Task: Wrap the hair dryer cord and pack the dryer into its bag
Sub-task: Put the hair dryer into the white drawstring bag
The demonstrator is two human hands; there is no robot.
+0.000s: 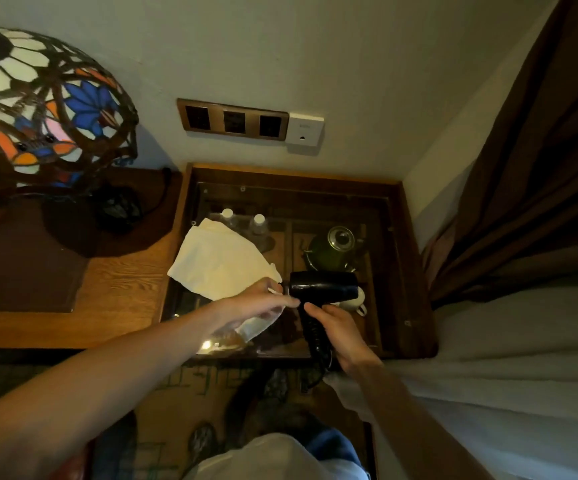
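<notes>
A black hair dryer (325, 287) is held above a glass-topped side table (415, 258), barrel level and pointing right. My right hand (341, 332) is shut on its handle, around which the black cord (317, 341) is coiled, a loop hanging below. My left hand (263, 301) touches the dryer's rear end with its fingertips, and I cannot tell whether it grips. A cream cloth bag (223, 263) lies flat on the glass just left of the dryer, partly under my left hand.
Under the glass are two water bottles (246, 221), a green kettle (336, 249) and a white cup (355, 301). A stained-glass lamp (45, 112) stands on the wooden desk at left. Wall sockets (233, 121) sit above; a brown curtain (530, 174) and white bedding (516, 358) at right.
</notes>
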